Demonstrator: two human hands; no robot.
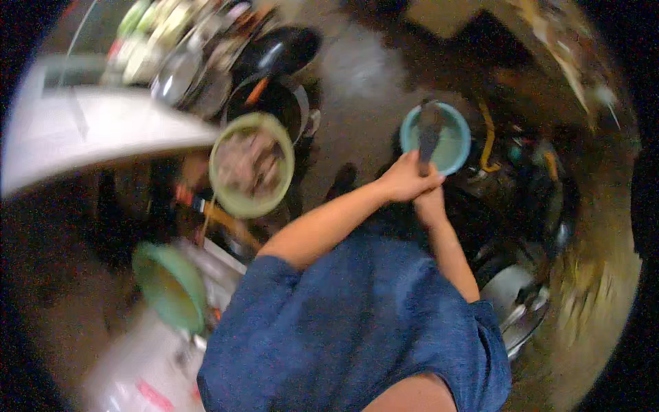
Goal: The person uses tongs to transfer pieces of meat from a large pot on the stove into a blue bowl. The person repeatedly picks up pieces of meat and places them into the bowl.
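My left hand (409, 180) and my right hand (431, 203) are brought together in front of me, touching, at the near rim of a light-blue basin (464, 121). From between them a dark, flat, elongated object (430, 131) extends across the basin. My left fingers are closed about its near end. Blur and the overlap of the hands hide whether my right hand also grips it. Inside the basin is something pale greenish, perhaps liquid.
To the left is a yellow-green basin (289, 172) with greyish-pink pieces. Beyond it are a dark pot (304, 110) and a black pan (288, 49). A white surface (103, 123) juts in. A green basin (170, 288) is lower left; a yellow strip (488, 139) lies right.
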